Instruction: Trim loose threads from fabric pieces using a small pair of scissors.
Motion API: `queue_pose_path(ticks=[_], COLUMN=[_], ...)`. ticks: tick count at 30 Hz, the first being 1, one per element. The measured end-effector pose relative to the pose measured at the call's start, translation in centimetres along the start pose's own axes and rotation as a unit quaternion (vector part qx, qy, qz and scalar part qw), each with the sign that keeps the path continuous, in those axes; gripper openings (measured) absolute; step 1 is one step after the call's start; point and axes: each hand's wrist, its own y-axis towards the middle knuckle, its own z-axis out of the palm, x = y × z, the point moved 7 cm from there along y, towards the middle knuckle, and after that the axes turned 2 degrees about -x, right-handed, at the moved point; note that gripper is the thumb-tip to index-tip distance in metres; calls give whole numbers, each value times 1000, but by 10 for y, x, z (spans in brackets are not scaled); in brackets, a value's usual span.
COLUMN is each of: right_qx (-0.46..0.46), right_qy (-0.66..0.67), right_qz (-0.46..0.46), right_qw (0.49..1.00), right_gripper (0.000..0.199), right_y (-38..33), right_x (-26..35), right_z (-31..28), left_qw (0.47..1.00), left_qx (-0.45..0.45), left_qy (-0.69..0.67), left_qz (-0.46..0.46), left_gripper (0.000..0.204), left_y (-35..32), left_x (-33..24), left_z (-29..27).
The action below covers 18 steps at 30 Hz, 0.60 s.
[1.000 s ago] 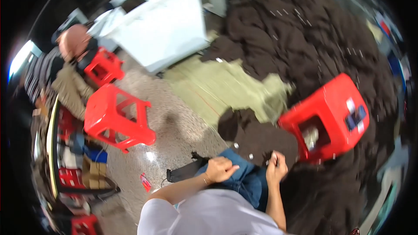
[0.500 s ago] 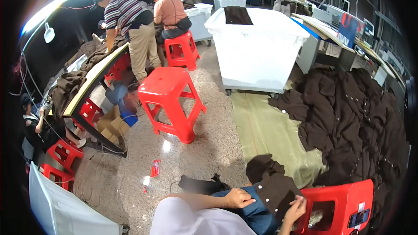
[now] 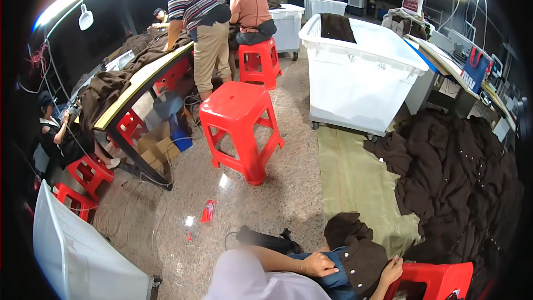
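My left hand (image 3: 321,264) rests on my blue-trousered lap, fingers touching the edge of a dark brown garment (image 3: 361,250) draped over my knee. My right hand (image 3: 392,271) lies on the same garment's right side, fingers curled against the cloth, next to a red plastic stool (image 3: 438,281) at the lower right. The garment has a row of small pale buttons. I cannot tell whether either hand truly grips the cloth.
A big heap of brown garments (image 3: 461,172) lies on a green sheet (image 3: 355,183) at right. A white wheeled bin (image 3: 361,80) and a red stool (image 3: 240,125) stand ahead. Other people work at a table (image 3: 139,86) at left. Another white bin (image 3: 78,250) is near left.
The view has swung up from the floor and garment heap toward the room. My hands stayed on the brown garment on my lap.
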Motion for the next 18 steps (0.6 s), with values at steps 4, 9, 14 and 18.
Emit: queue_pose_path(ticks=[4,9,14,18], right_qx=[-12,24,82,101], right_qy=[20,-14,71,5], right_qz=[-8,0,47,56], right_qw=[1000,1000,993,993], right_gripper=[29,24,26,20], right_y=[-1,3,34,57], right_x=[-1,1,-60,-73], right_z=[1,5,42,70], left_qw=[1000,1000,1000,1000], left_qx=[6,1,-12,9], left_qy=[3,18,23,18], left_qz=[-1,-10,-1,-18], left_gripper=[44,44,44,48], left_y=[-2,-6,-6,-3], left_x=[-3,-8,-2,-4], left_z=[-1,-6,0,2])
